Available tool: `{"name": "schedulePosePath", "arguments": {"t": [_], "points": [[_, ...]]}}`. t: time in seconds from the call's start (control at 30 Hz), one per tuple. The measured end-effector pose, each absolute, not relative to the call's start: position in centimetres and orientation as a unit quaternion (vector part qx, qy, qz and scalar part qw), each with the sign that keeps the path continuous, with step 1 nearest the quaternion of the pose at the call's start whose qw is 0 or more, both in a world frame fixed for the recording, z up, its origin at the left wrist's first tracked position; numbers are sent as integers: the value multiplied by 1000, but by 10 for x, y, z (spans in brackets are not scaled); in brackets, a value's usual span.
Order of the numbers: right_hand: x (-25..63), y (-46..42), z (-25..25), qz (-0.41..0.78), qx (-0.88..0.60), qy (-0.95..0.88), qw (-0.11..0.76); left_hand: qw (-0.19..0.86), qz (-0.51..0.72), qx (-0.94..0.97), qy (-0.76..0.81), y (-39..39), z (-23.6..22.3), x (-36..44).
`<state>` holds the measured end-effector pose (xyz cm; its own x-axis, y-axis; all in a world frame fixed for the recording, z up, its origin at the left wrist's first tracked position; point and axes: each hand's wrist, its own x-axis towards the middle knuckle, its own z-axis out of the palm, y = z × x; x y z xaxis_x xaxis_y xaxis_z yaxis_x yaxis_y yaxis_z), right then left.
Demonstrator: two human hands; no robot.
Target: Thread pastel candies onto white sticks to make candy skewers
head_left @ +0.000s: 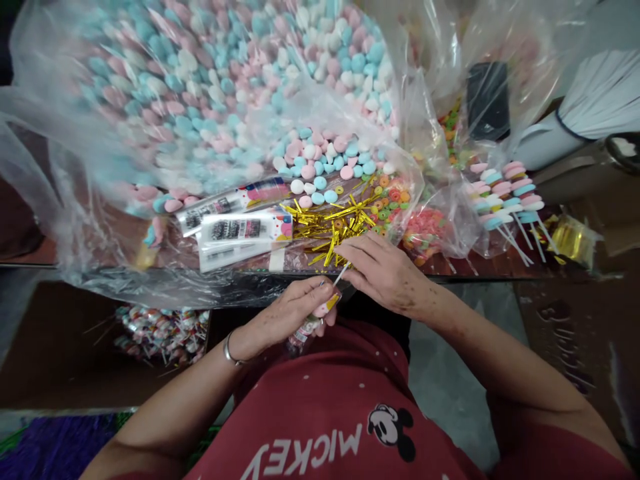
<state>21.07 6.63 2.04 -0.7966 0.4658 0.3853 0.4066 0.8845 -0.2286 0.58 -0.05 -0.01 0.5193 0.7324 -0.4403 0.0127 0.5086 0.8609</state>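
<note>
My left hand (287,307) is closed around a candy skewer in a clear printed bag (300,333), its white stick (341,274) pointing up and right. My right hand (383,273) is just above the stick, fingers bent together at the edge of a pile of gold twist ties (333,230). What its fingertips pinch, if anything, is hidden. Left of the ties lie stacked printed clear bags (245,230). Loose pink, white and blue candies (325,157) spill out behind the pile, and colourful candy rings (390,200) lie to its right.
A large plastic bag of candies (200,87) fills the back of the table. Finished-looking candy skewers (510,193), a black phone (487,100) and a bundle of white sticks (605,93) are at right. Below the table edge, a cardboard box (55,353) contains wrapped candies (163,330).
</note>
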Motion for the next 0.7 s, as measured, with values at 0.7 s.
{"name": "schedulePosePath", "arguments": {"t": [0.7], "points": [[186, 42, 1, 176, -300, -874, 340, 620, 355, 428, 553, 5, 7, 18]]}}
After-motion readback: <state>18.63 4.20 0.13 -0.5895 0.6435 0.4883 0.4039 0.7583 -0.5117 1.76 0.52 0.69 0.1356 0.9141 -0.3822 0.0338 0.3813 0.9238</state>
